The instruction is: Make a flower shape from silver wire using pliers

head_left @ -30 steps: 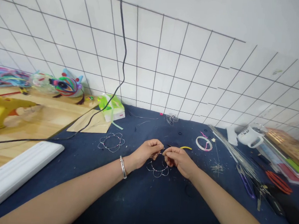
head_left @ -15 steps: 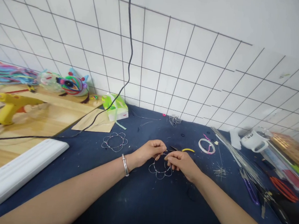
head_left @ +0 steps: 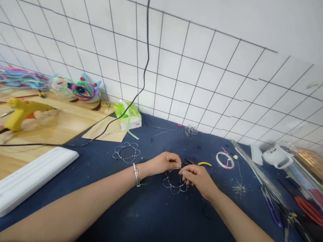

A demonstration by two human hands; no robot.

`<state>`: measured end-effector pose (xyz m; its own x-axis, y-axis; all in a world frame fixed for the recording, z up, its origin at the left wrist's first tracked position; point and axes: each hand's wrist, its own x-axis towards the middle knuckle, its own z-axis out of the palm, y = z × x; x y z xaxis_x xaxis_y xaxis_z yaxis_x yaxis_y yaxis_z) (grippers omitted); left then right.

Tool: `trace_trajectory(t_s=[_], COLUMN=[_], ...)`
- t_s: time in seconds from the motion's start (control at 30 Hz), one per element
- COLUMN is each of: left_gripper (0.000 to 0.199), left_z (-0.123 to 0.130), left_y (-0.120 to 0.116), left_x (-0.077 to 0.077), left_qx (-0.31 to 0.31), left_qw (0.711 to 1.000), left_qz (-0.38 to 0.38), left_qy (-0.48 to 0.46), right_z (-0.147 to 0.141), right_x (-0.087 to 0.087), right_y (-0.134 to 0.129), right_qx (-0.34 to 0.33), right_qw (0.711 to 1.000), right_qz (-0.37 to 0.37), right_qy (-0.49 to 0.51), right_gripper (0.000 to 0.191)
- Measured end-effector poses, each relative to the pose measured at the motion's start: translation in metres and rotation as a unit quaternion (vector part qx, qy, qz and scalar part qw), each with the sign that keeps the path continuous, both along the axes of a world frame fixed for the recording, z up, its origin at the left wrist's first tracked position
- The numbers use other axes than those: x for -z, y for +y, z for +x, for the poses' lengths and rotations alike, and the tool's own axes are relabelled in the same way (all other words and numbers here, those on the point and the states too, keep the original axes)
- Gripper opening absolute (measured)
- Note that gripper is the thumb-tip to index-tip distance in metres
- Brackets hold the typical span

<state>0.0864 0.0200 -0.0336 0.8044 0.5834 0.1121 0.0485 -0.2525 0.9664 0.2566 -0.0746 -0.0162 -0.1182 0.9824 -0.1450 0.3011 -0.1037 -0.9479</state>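
A flower-shaped wire ring [head_left: 175, 190] with small beads and looped petals hangs between my two hands over the dark blue cloth. My left hand [head_left: 167, 163], with a silver bangle at the wrist, pinches its upper left part. The fingers of my right hand [head_left: 194, 176] are closed on its upper right part, close to the left fingertips. Fine detail at the fingertips is too small to make out. Another wire flower [head_left: 126, 152] lies flat to the left. Just behind my hands are pliers with a yellow handle [head_left: 204, 164].
On the left are a yellow glue gun [head_left: 21, 112], a white power strip [head_left: 28, 181] and a black cable. A tissue pack [head_left: 128, 115] stands near the wall. To the right lie a tape roll [head_left: 225, 160], wires, a white mug [head_left: 277, 156] and purple-handled scissors [head_left: 272, 211].
The whole view has shifted slightly, so most things appear a little further right. My fingertips have drawn slightly closer together at the top of the wire ring.
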Motion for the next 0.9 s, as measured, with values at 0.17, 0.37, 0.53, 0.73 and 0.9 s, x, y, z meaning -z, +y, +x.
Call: trace_trajectory(t_s=[0.17, 0.37, 0.53, 0.73, 0.9], left_gripper=[0.014, 0.014, 0.015, 0.018, 0.021], left_z=[-0.001, -0.004, 0.0, 0.006, 0.005], left_y=[0.003, 0.001, -0.006, -0.013, -0.012], left_x=[-0.003, -0.004, -0.002, -0.001, -0.004], left_qx=[0.019, 0.045, 0.004, -0.04, -0.068], left_qw=[0.998, 0.999, 0.993, 0.976, 0.984], left_qz=[0.052, -0.003, -0.091, -0.18, -0.127], left_qy=[-0.015, -0.028, -0.071, -0.116, -0.103], right_z=[0.0, 0.001, 0.002, 0.004, 0.006], right_x=[0.006, 0.007, 0.003, 0.004, 0.003], right_y=[0.002, 0.003, 0.003, 0.004, 0.005], right_qx=[0.017, 0.027, 0.017, -0.003, -0.019], right_qw=[1.0, 0.999, 0.999, 1.0, 0.994], right_qz=[-0.009, -0.017, 0.001, 0.025, 0.068], right_qy=[0.02, 0.036, 0.034, -0.006, -0.089], right_gripper=[0.018, 0.018, 0.017, 0.018, 0.023])
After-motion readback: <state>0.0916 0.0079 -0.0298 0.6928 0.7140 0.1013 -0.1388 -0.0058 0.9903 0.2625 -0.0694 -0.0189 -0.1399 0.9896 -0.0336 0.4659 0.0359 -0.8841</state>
